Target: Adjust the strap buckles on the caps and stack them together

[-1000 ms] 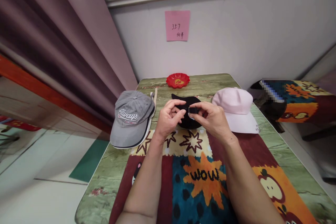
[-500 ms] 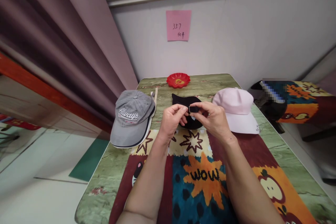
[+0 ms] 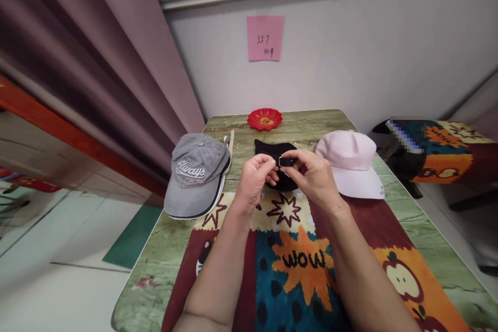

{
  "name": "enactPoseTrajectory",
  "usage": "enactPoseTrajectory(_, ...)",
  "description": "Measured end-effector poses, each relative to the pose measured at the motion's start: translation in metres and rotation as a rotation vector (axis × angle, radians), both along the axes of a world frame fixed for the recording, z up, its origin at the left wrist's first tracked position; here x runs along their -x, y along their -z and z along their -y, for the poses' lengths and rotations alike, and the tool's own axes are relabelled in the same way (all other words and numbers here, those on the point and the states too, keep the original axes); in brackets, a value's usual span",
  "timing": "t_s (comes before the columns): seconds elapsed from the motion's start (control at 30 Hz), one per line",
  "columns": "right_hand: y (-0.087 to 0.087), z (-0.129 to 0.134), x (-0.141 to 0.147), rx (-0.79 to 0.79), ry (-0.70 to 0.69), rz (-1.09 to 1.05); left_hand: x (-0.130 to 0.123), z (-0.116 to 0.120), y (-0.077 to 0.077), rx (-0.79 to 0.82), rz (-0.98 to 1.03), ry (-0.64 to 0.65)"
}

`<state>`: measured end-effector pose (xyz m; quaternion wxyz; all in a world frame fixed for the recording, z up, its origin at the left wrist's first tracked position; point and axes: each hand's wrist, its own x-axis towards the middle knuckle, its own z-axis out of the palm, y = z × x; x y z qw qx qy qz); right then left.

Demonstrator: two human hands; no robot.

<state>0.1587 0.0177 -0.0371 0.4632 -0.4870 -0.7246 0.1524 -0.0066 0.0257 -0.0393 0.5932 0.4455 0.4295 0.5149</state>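
A black cap (image 3: 274, 149) lies at the middle of the table, partly covered by both hands. My right hand (image 3: 309, 170) pinches the cap's black strap beside a small metal buckle (image 3: 280, 162). Just left of the buckle, my left hand (image 3: 257, 175) has thumb and forefinger pressed together on the strap's other part, mostly hidden by the fingers. To the left sits a grey cap (image 3: 199, 158) with white lettering, and to the right a pale pink cap (image 3: 348, 150).
A red scalloped dish (image 3: 265, 119) stands at the table's back. A colourful cloth (image 3: 293, 280) covers the table's near part. Behind is a wall with a pink note (image 3: 265, 38); a purple curtain (image 3: 155, 52) hangs at the left.
The buckle and my right fingers have shifted very slightly left, nearer my left fingertips. Both hands keep their pinches.
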Motion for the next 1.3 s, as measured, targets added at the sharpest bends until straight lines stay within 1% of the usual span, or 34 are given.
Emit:
enactPoseTrajectory(0.1,0.0002,-0.0003,0.0012,0.01,0.019,0.012,-0.0023,-0.0009,0.0016,-0.035,-0.041,-0.051)
enactPoseTrajectory(0.2,0.0002,0.0,0.0027,0.022,0.038,0.028,-0.0052,-0.0009,0.0021,-0.084,-0.102,-0.14)
enactPoseTrajectory(0.27,0.0003,0.0005,0.0037,0.023,0.035,0.022,-0.0067,-0.0004,0.0021,-0.105,-0.12,-0.165)
enactPoseTrajectory(0.43,0.0019,0.0011,0.0051,-0.017,-0.029,-0.001,-0.0064,0.0011,0.0009,-0.067,-0.062,-0.081)
enactPoseTrajectory(0.53,0.0034,0.0002,0.0054,-0.07,-0.005,0.043,-0.0047,0.0014,0.0003,-0.033,-0.029,-0.049)
enactPoseTrajectory(0.63,0.0046,-0.0005,0.0059,-0.113,0.02,0.054,-0.0035,0.0007,0.0009,-0.033,-0.023,-0.025)
enactPoseTrajectory(0.7,0.0049,-0.0004,0.0066,-0.134,0.039,0.056,-0.0035,0.0001,0.0015,-0.042,-0.023,-0.033)
enactPoseTrajectory(0.83,0.0046,0.0005,0.0079,-0.162,0.083,0.075,-0.0053,-0.0007,0.0021,-0.072,-0.052,-0.105)
enactPoseTrajectory(1.0,0.005,0.0004,0.0073,-0.157,0.09,0.086,-0.0063,-0.0011,0.0026,-0.123,-0.071,-0.145)
enactPoseTrajectory(1.17,0.0066,-0.0005,0.0068,-0.14,0.08,0.088,-0.0054,-0.0011,0.0027,-0.145,-0.075,-0.14)
enactPoseTrajectory(1.3,0.0066,-0.0008,0.0065,-0.143,0.067,0.081,-0.0041,-0.001,0.0029,-0.146,-0.035,-0.127)
